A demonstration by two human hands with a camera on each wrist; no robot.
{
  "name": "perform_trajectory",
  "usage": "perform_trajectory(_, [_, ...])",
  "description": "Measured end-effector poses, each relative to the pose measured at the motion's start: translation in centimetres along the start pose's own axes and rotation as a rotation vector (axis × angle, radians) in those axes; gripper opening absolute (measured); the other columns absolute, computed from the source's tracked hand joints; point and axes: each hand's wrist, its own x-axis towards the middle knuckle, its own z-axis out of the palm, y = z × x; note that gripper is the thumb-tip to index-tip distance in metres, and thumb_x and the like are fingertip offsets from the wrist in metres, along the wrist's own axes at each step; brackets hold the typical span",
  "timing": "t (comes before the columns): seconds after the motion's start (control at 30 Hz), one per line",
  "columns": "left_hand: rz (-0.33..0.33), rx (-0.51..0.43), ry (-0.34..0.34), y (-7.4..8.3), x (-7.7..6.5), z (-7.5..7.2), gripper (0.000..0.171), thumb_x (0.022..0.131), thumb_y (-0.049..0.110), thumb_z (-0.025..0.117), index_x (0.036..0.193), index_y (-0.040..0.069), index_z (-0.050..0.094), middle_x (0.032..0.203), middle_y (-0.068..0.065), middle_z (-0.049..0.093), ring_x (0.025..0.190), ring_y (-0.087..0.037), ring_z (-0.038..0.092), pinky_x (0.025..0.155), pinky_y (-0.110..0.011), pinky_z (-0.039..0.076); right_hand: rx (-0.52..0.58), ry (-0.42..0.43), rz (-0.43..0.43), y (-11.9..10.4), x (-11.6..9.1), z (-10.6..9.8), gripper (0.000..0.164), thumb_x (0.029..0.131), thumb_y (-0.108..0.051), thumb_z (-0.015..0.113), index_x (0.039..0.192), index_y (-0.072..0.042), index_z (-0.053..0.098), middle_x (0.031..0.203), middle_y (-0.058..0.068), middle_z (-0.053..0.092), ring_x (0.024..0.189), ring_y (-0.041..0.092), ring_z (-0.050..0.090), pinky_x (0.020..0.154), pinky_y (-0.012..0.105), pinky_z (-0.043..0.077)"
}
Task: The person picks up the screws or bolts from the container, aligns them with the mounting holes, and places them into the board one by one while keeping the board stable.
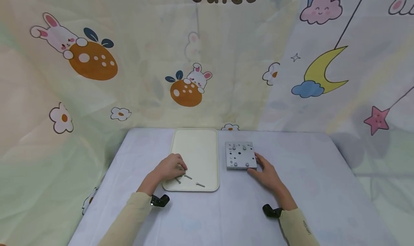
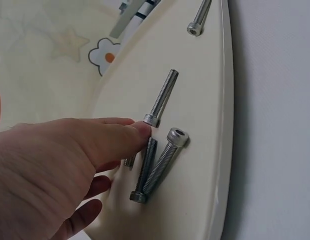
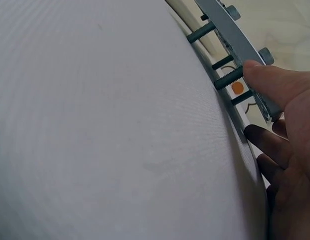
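**Plate: four bolts in, more loose in tray**

Plate sits on the surface, right of the tray. Four fitted bolts show heads on top; right wrist view has shanks sticking out underneath. Other holes look bare; can't tell if they need bolts. My read: part done, loose bolts remain.

Plate is face up, roughly square, so no clear long axis; edges run about in line with the tray's. Fitted bolts are upright to it, heads up.

Right hand grips the plate's near right corner, thumb on the near edge.

Left hand is down among the loose bolts. Its grip is narrow; can't tell if it pinches one. Loose bolts lie flat, at mixed angles; the rightmost has its head left.
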Motion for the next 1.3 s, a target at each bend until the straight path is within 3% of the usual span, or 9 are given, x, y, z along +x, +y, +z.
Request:
perform_trajectory(0.27, [-0.012,-0.111,-0.011,0.6,0.5,0.5,0.008,0.08,0.013,0.078,0.079,0.02,0.074,0.087,0.01,0.059,0.086,-0.012,0.053,0.077,-0.034,0.046,-0.001,-0.01,0.003,0.5,-0.7,-0.2,0.092,0.083,-0.056,0.07,0.153,-0.014,0.028,0.148,0.014,0.042,0.143,0.035,0.021,0.112,0.056,0.015])
perform_trajectory(0.47, [-0.045,-0.245,0.038,0.5,1.7,0.5,0.005,0.082,0.012,0.076,0.084,0.016,0.073,0.088,0.008,0.063,0.087,-0.012,0.058,0.08,-0.033,0.048,0.021,-0.011,-0.006,0.3,-0.5,-0.3,0.091,0.083,-0.056,0.07,0.153,-0.015,0.029,0.148,0.014,0.041,0.143,0.035,0.021,0.112,0.057,0.015])
perform_trajectory(0.7, [-0.104,-0.372,0.098,1.4,2.8,1.2,0.005,0.086,0.016,0.075,0.089,0.018,0.072,0.096,0.009,0.064,0.103,-0.017,0.057,0.092,-0.042,0.045,0.017,-0.016,0.008,0.3,-0.7,-0.2,0.09,0.083,-0.053,0.071,0.153,-0.014,0.029,0.147,0.015,0.043,0.143,0.036,0.021,0.112,0.057,0.014])
perform_trajectory(1.0, [-0.047,-0.558,0.115,4.1,5.3,2.6,0.015,0.09,0.016,0.071,0.102,0.006,0.072,0.109,0.002,0.065,0.113,-0.02,0.055,0.095,-0.044,0.044,0.028,-0.011,0.002,0.4,-0.9,0.0,0.089,0.083,-0.054,0.071,0.152,-0.015,0.03,0.148,0.013,0.042,0.143,0.034,0.021,0.112,0.056,0.015])
perform_trajectory(1.3, [-0.004,-0.62,0.143,7.7,8.1,3.8,0.015,0.093,0.015,0.066,0.107,0.008,0.069,0.113,0.0,0.063,0.114,-0.019,0.053,0.091,-0.039,0.045,0.025,-0.007,-0.024,0.3,-0.3,-0.2,0.091,0.082,-0.056,0.07,0.152,-0.015,0.03,0.148,0.012,0.042,0.143,0.034,0.022,0.112,0.056,0.015])
